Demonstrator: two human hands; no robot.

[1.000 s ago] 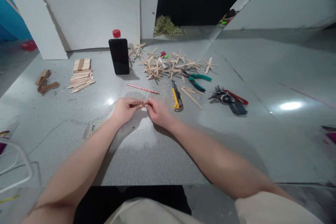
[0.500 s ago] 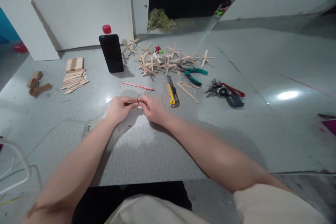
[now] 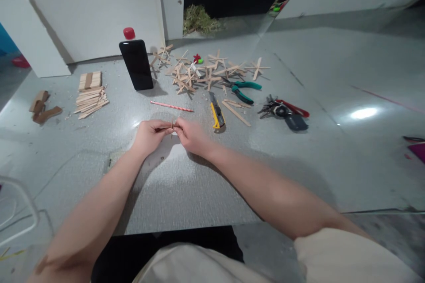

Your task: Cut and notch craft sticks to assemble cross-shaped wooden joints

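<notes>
My left hand [image 3: 148, 137] and my right hand [image 3: 188, 135] meet above the near part of the table, fingertips almost touching. Between them they pinch small crossed wooden sticks [image 3: 171, 126]; most of the piece is hidden by my fingers. Just beyond lies a red-and-white patterned pencil [image 3: 171, 106]. To the right of my right hand is a yellow utility knife [image 3: 217, 112], with loose wooden sticks [image 3: 237, 112] beside it. Farther back, several crossed-stick pieces [image 3: 186, 77] lie in a heap.
A black phone [image 3: 137, 65] stands upright before a red-capped bottle [image 3: 129, 33]. Green-handled pliers [image 3: 244, 90] and a bunch of keys [image 3: 285, 115] lie right. Stacked wooden sticks [image 3: 91, 101] and brown paper scraps [image 3: 43, 108] lie left. The table's front edge [image 3: 186, 228] is near my lap.
The view has shifted slightly, so the things on the table appear a little farther left and higher. Both hands keep their pinch on the crossed sticks, with the fingertips slightly closer together.
</notes>
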